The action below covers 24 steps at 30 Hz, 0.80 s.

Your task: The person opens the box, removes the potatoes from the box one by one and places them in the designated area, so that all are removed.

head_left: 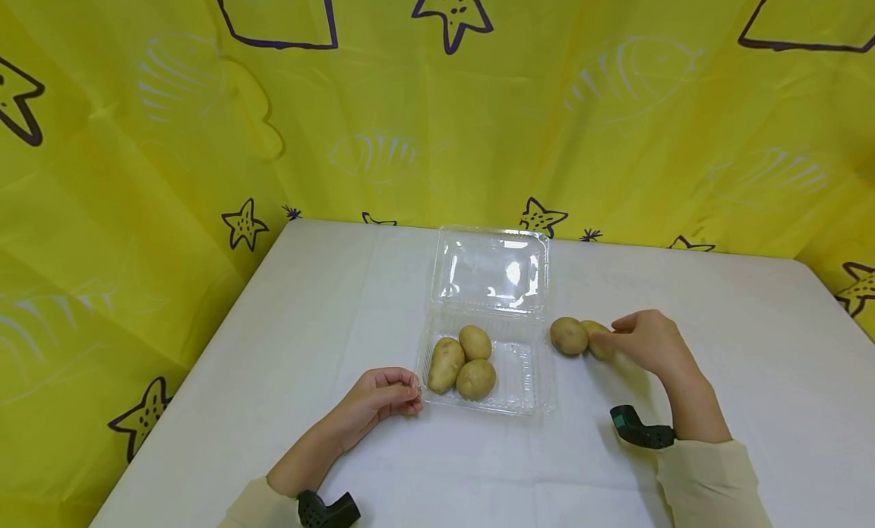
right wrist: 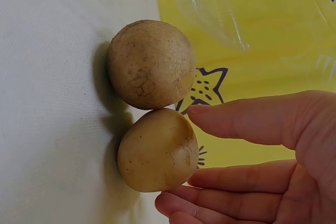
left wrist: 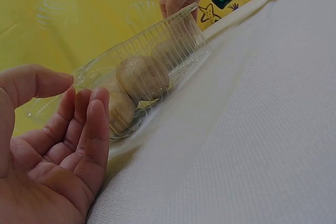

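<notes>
Seemingly pick-up is in hand: the right grip [head_left: 648, 342], half spread about a potato [right wrist: 157, 150], should tighten next; the left grip [head_left: 381, 399] pinches the box [head_left: 513, 372].

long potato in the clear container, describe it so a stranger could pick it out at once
On the white table sits an open clear container. Of the three potatoes in its base, the long potato is leftmost in the head view, its stretched shape unlike its two rounder neighbours.
</notes>
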### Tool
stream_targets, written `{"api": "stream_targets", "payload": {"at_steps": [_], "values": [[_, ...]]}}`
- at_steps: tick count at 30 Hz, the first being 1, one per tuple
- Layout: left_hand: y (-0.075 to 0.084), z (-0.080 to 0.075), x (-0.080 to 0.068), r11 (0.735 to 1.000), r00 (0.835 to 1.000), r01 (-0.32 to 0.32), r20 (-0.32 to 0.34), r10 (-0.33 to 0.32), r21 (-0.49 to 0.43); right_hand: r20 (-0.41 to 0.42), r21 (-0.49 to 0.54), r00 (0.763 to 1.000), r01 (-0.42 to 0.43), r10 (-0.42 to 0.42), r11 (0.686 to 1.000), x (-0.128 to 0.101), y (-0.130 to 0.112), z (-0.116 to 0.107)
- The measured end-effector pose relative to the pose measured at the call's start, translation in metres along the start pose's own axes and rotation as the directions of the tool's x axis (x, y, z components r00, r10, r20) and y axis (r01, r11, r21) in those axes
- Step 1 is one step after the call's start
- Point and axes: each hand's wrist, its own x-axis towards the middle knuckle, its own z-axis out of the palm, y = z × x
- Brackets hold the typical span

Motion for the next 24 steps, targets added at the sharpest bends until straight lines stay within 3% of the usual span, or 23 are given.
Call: {"api": "stream_targets", "payload": {"at_steps": [10,24], "values": [[0.0003,0.0003,-0.0001,1.0,1.0,-0.002,0.004,0.002,0.001,-0.029,0.005,0.999,0.014,-0.014,1.0,0.001,0.0012,0.0008],[0.0006,0.0001,0.0,1.0,1.0,-0.002,0.006,0.002,-0.004,-0.21,0.021,0.974,0.086,-0.079,0.996,-0.0034,-0.0084,0.0017]]}}
